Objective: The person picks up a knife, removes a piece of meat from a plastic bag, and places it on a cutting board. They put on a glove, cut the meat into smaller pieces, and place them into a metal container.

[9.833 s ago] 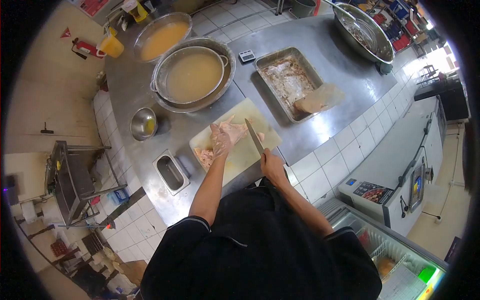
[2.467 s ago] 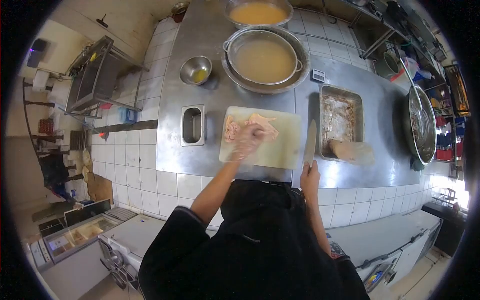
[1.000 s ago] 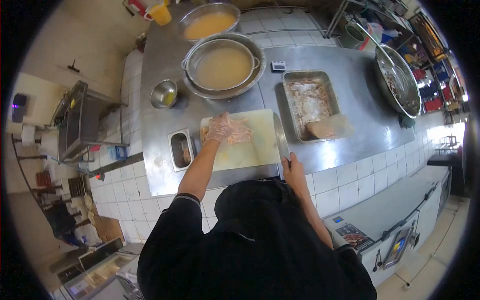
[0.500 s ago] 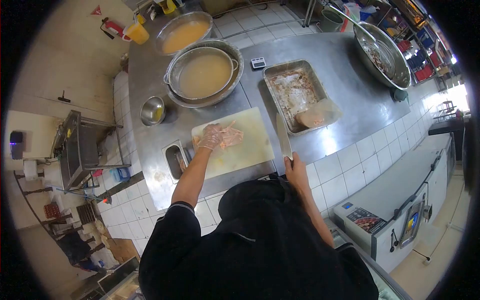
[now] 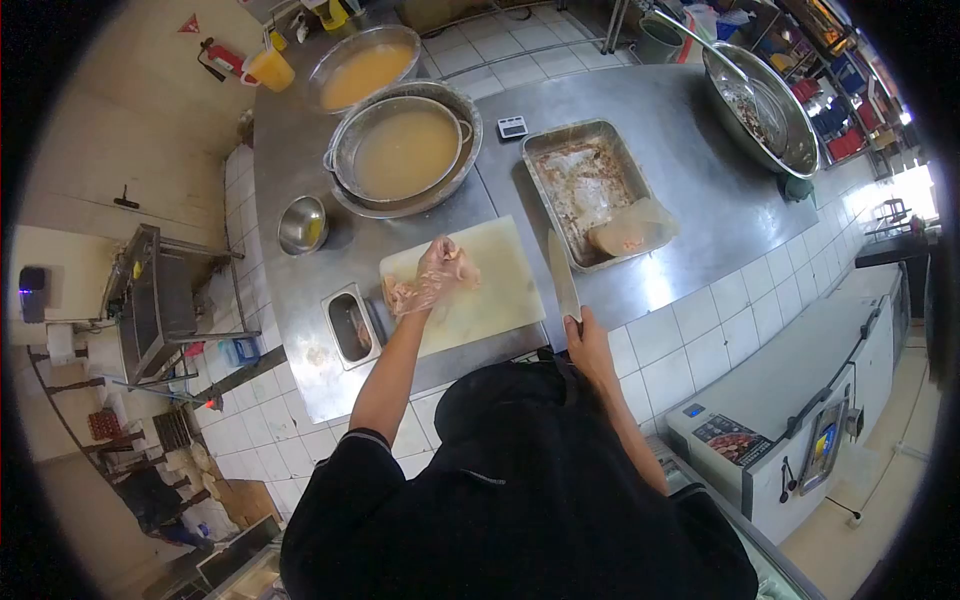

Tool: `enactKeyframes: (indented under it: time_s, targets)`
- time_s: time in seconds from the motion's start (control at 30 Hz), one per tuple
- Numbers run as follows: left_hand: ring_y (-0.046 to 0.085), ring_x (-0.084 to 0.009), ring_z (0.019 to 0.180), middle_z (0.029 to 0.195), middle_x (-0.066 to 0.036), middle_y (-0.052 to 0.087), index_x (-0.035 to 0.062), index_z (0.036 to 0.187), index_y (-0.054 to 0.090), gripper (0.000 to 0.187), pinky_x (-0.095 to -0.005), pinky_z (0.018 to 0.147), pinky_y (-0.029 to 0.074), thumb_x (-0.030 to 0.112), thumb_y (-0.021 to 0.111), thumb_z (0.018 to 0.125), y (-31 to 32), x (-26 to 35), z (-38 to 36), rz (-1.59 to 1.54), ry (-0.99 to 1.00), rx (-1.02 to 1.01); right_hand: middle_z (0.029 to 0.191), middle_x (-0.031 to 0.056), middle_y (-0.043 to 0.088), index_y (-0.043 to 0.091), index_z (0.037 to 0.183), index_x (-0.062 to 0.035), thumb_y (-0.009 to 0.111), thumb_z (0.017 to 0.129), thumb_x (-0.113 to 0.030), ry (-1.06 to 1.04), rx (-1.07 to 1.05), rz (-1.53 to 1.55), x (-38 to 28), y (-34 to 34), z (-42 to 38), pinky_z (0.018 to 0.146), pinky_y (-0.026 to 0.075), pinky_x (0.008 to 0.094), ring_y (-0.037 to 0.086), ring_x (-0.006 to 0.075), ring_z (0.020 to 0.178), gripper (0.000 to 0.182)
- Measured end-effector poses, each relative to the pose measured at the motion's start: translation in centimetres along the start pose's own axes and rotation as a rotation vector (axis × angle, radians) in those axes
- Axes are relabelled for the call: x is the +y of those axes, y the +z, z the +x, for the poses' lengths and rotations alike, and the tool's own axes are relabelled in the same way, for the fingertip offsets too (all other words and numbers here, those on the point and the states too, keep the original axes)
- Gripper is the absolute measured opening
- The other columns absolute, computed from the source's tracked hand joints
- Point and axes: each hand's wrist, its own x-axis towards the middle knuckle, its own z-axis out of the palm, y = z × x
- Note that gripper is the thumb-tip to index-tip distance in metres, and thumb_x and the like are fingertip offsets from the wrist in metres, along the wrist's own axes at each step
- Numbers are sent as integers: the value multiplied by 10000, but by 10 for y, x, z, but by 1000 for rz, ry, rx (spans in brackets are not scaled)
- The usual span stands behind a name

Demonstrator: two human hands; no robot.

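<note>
My left hand (image 5: 436, 272), in a thin clear glove, holds a piece of raw chicken (image 5: 404, 294) lifted a little above the white cutting board (image 5: 495, 290). The meat hangs toward the board's left edge. My right hand (image 5: 587, 343) grips the handle of a long knife (image 5: 562, 277), whose blade lies flat along the board's right edge, pointing away from me. Both hands work over a steel counter (image 5: 660, 200).
A small rectangular steel insert (image 5: 349, 327) sits left of the board. Behind stand a pan of pale broth (image 5: 404, 150), a bowl of orange liquid (image 5: 364, 72), a small steel bowl (image 5: 303, 224), a greasy baking tray (image 5: 585, 190), a timer (image 5: 513, 126) and a large steel bowl (image 5: 760, 95).
My left hand has lifted the chicken off the board and drawn it toward the board's left edge. The knife hand has barely moved.
</note>
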Motion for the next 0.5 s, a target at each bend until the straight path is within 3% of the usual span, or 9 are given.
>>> enactKeyframes:
  time_s: [0.1, 0.2, 0.3, 0.4, 0.5]
  targets:
    - [560, -94, 653, 789, 8, 477, 106, 945, 414, 210, -221, 495, 452, 9, 599, 970, 17, 35, 3, -341, -174, 4, 818, 303, 645, 541, 1080, 23, 592, 1003, -228, -52, 28, 3, 8, 5, 3, 649, 462, 497, 629, 486, 750, 267]
    - [563, -127, 551, 780, 2, 486, 108, 976, 403, 175, -233, 398, 408, 56, 566, 1012, 31, 63, 2, -500, -84, 48, 830, 306, 646, 536, 1054, 30, 589, 1003, -228, -45, 19, -11, -3, 4, 3, 663, 463, 502, 630, 495, 775, 268]
    - [510, -88, 520, 833, -4, 502, 135, 974, 413, 174, -242, 422, 435, 144, 576, 1035, 41, 42, -2, -540, -14, 136, 925, 354, 653, 540, 1068, 48, 567, 1003, -208, -4, -47, -33, -17, -1, 6, 747, 481, 551, 613, 555, 926, 266]
    - [538, -133, 518, 848, -57, 575, 103, 999, 491, 145, -314, 461, 465, 215, 580, 1030, 50, -1, -25, -301, -177, 277, 928, 350, 655, 535, 1046, 50, 561, 1004, -203, 17, -60, -62, -9, 5, 11, 760, 486, 549, 611, 554, 938, 258]
    - [594, -227, 571, 844, -117, 641, 65, 999, 591, 217, -389, 562, 501, 277, 629, 975, 53, -89, -50, 560, -37, 581, 867, 349, 651, 524, 1004, 45, 545, 1004, -204, -76, -76, -99, -5, 12, 14, 733, 484, 576, 617, 558, 881, 250]
